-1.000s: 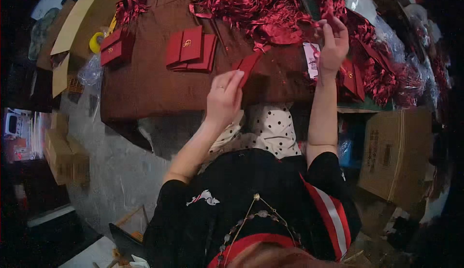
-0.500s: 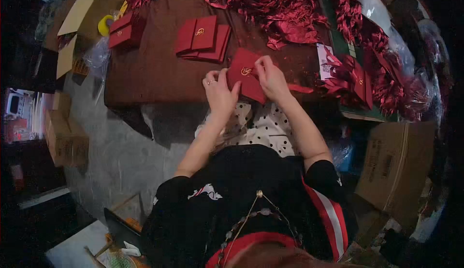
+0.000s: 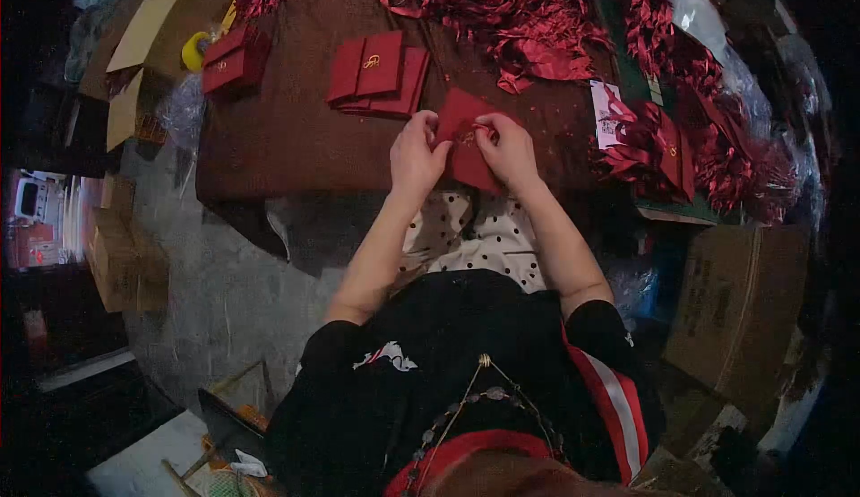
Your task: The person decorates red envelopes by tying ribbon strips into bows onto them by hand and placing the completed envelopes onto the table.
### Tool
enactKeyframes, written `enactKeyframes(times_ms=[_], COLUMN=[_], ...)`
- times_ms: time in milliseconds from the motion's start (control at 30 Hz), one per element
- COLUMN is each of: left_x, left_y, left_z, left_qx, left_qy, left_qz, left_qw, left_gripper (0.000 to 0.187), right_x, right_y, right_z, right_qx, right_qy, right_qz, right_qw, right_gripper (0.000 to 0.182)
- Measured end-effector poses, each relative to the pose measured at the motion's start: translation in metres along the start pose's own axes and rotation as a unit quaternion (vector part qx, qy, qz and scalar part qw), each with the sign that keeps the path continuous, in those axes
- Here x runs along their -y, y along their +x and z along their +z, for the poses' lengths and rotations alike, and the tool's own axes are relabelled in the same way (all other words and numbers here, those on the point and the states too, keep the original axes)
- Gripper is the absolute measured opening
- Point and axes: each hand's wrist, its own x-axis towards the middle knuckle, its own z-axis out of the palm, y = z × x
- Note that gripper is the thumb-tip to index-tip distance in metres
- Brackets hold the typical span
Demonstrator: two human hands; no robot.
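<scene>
A dark red pouch (image 3: 473, 171) with a gold emblem lies tilted at the table's near edge, between my two hands. At its left edge is my left hand (image 3: 417, 158), fingers curled and thumb close to the forefinger; what they pinch is hidden. My right hand (image 3: 509, 152) rests over the pouch's right side, thumb and forefinger closed on a thin red ribbon (image 3: 485, 127) near the emblem. Just beyond my left hand sits a small stack of similar red pouches (image 3: 369, 65), the top one showing a gold emblem.
A brown cloth covers the table (image 3: 296, 138). A heap of shiny red ribbons (image 3: 502, 13) lies at the back. More pouches (image 3: 235, 62) stand at the left; a pouch with ribbons (image 3: 672, 152) and a printed card (image 3: 609, 116) are at the right. Cardboard boxes (image 3: 735, 300) flank the table.
My left hand has drawn its fingers in and its thumb off the pouch's front. The right hand has shifted slightly down and covers more of the emblem.
</scene>
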Motion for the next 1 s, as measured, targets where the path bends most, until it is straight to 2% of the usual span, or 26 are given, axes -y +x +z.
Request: enactKeyframes(times_ms=[33, 133, 200, 267, 333, 433, 500, 533, 633, 700, 767, 800, 833, 933, 1000], left_x=[0.001, 0.012, 0.016, 0.018, 0.015, 0.014, 0.011, 0.010, 0.020, 0.026, 0.030, 0.030, 0.030, 0.028, 0.026], left_y=[-0.001, -0.002, 0.000, 0.000, -0.003, -0.002, -0.004, -0.004, -0.002, -0.001, 0.000, 0.001, 0.002, 0.007, 0.011], left_z=[0.000, 0.008, 0.012, 0.015, 0.015, 0.016, 0.013, 0.012, 0.020, 0.025, 0.028, 0.028, 0.028, 0.026, 0.024], left_qx=[0.009, 0.010, 0.030, 0.021, -0.018, -0.019, -0.018, -0.012, -0.011, -0.017, -0.036, -0.036, -0.034, -0.031, -0.036], left_qy=[-0.019, -0.050, -0.071, -0.081, -0.103, -0.115, -0.069, -0.077, -0.081, -0.077, -0.053, -0.053, -0.060, -0.073, -0.056], left_qz=[-0.002, 0.017, -0.001, 0.013, 0.060, 0.039, 0.040, 0.026, 0.016, 0.022, 0.042, 0.042, 0.033, 0.016, 0.006], left_qw=[1.000, 0.999, 0.997, 0.996, 0.993, 0.992, 0.997, 0.997, 0.997, 0.997, 0.997, 0.997, 0.997, 0.997, 0.998], left_gripper=[0.048, 0.061, 0.068, 0.067, 0.062, 0.060, 0.059, 0.059, 0.058, 0.058, 0.057, 0.057, 0.057, 0.056, 0.045], right_x=[-0.006, -0.005, -0.003, -0.005, -0.004, -0.008, -0.012, -0.014, -0.011, -0.010, -0.010, -0.003, -0.003, -0.005, -0.008], right_y=[0.001, 0.002, 0.004, 0.007, 0.009, 0.015, 0.018, 0.020, 0.019, 0.018, 0.017, 0.017, 0.017, 0.017, 0.018], right_z=[0.001, -0.001, -0.001, 0.003, 0.004, 0.011, 0.014, 0.015, 0.017, 0.015, 0.014, 0.008, 0.008, 0.011, 0.014], right_qx=[-0.013, -0.020, 0.005, 0.043, 0.036, 0.020, 0.036, 0.044, 0.024, 0.036, 0.023, 0.055, 0.055, 0.017, -0.003], right_qy=[-0.023, 0.005, 0.021, 0.154, 0.139, 0.155, 0.201, 0.189, 0.269, 0.261, 0.157, 0.139, 0.139, 0.091, 0.046], right_qz=[-0.044, -0.068, -0.045, -0.014, -0.033, -0.036, 0.047, 0.050, -0.005, 0.010, -0.023, 0.025, 0.025, -0.025, -0.056], right_qw=[0.999, 0.997, 0.999, 0.987, 0.989, 0.987, 0.978, 0.980, 0.963, 0.964, 0.987, 0.989, 0.989, 0.995, 0.997], right_gripper=[0.019, 0.019, 0.018, 0.022, 0.025, 0.024, 0.021, 0.020, 0.021, 0.022, 0.024, 0.023, 0.023, 0.024, 0.022])
